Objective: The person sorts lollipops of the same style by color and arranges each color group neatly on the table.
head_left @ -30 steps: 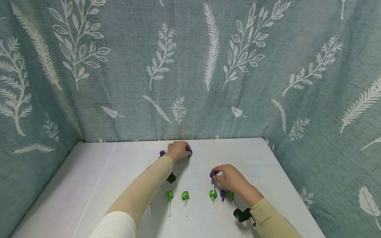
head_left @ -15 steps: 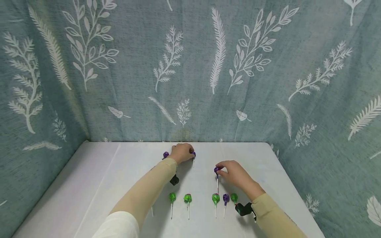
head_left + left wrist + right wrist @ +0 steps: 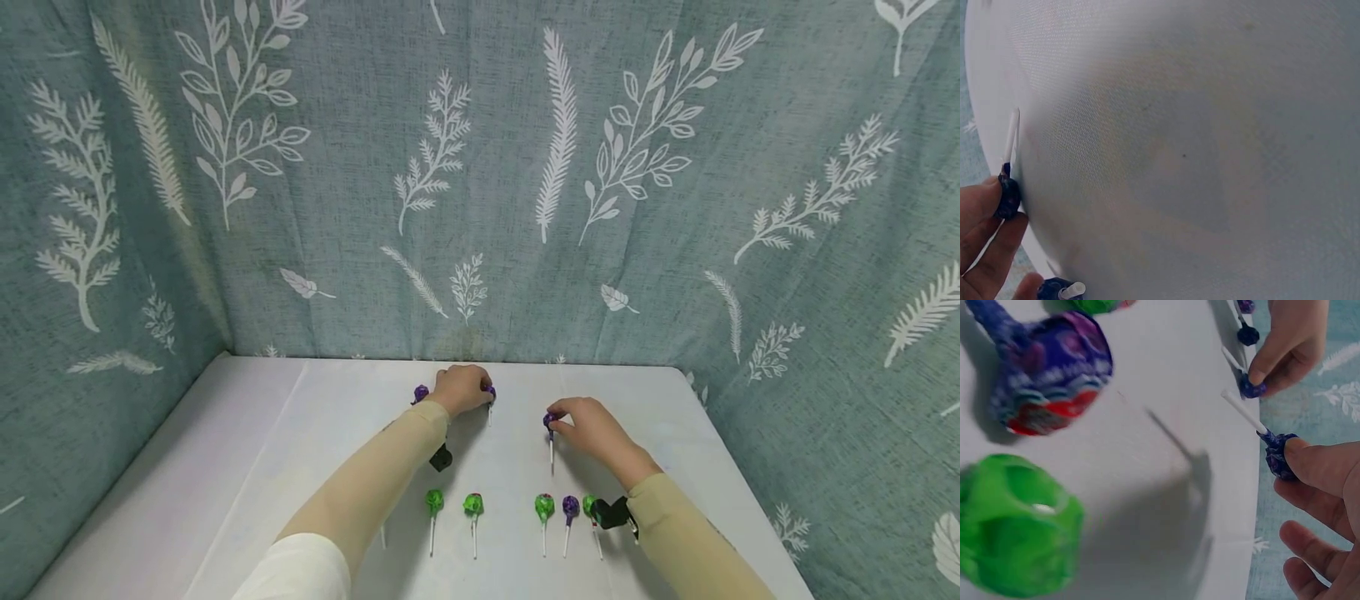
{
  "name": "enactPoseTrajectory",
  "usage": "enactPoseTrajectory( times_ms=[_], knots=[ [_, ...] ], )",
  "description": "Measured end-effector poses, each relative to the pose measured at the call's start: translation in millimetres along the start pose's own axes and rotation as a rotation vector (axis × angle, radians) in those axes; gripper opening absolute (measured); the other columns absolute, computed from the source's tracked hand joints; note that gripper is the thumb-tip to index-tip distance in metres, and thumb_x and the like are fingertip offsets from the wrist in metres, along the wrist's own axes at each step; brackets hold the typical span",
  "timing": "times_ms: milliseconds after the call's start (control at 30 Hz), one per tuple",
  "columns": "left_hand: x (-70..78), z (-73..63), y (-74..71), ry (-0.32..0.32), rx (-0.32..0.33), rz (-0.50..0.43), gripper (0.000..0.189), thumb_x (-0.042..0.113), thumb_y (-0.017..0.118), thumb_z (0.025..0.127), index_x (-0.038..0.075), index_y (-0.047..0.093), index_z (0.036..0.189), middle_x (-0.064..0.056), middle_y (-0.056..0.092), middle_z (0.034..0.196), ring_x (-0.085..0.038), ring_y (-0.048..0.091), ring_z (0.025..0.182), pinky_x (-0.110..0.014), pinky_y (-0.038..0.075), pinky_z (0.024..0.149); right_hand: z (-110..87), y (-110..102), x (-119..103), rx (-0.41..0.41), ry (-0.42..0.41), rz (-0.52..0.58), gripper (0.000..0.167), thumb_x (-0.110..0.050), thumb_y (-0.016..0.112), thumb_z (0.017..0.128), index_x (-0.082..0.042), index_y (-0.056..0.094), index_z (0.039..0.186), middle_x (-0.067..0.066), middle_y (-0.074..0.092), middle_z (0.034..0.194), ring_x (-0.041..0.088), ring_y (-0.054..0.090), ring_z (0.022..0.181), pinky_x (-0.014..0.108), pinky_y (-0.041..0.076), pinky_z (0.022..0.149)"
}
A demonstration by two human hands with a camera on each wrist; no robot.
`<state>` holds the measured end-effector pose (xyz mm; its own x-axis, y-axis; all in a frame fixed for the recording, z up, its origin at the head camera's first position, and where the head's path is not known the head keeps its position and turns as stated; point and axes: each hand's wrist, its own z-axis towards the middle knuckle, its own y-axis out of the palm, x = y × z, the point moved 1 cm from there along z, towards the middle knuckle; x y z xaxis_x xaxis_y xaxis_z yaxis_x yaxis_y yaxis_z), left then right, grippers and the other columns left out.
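My left hand [image 3: 463, 389] is at the back of the white table, its thumb and fingertips pinching a purple-wrapped lollipop [image 3: 1009, 199] by the head. Another purple lollipop [image 3: 421, 392] lies just left of that hand. To the right, my right hand [image 3: 596, 429] pinches a purple lollipop [image 3: 1280, 456] by its wrapped head between thumb and index finger. Its white stick points toward the front, and a shadow lies apart from it on the table. Both held lollipops also appear in the right wrist view, where the left hand's lollipop [image 3: 1252, 386] is farther off.
Nearer the front lie green lollipops [image 3: 434, 502], [image 3: 473, 504] and, to the right, a green one [image 3: 544, 507], a purple one [image 3: 570, 507] and another green one [image 3: 590, 506]. My left forearm partly hides a white stick [image 3: 383, 535]. A patterned curtain [image 3: 337, 208] surrounds the table [image 3: 255, 417].
My right hand has carried its purple lollipop toward the back, away from the front row. The left hand stays on its lollipop. The head view has shifted slightly.
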<state>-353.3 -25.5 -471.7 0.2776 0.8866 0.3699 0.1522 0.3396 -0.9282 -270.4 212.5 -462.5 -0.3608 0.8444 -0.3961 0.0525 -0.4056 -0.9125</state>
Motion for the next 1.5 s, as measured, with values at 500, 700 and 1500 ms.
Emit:
enactPoseTrajectory(
  times_ms=[500,700,1500],
  knots=[
    [0.6,0.3,2.7,-0.002,0.012,0.022,0.023,0.033,0.075,0.089,0.019,0.075,0.107,0.006,0.070,0.096,-0.023,0.062,0.093,-0.050,0.040,0.087,32.5,11.4,4.1,-0.046,0.066,-0.011,0.021,-0.018,0.070,0.094,-0.011,0.072,0.113,0.003,0.071,0.106,0.025,0.064,0.107,0.043,0.048,0.094],
    [0.3,1.3,2.5,0.002,0.013,0.032,0.024,0.033,0.075,0.089,0.020,0.075,0.109,0.007,0.069,0.096,-0.023,0.062,0.093,-0.049,0.040,0.087,43.7,12.9,3.6,-0.048,0.080,-0.004,0.020,-0.018,0.070,0.094,-0.011,0.072,0.113,0.003,0.071,0.107,0.025,0.064,0.108,0.044,0.048,0.094],
    [1.6,-2.1,3.6,0.001,0.035,0.037,0.020,0.033,0.075,0.089,0.020,0.076,0.104,0.007,0.070,0.091,-0.022,0.063,0.091,-0.049,0.040,0.085,80.8,26.4,0.7,-0.067,0.099,-0.031,0.021,-0.015,0.070,0.094,-0.008,0.072,0.113,0.006,0.071,0.107,0.026,0.064,0.106,0.042,0.048,0.093]
  ],
)
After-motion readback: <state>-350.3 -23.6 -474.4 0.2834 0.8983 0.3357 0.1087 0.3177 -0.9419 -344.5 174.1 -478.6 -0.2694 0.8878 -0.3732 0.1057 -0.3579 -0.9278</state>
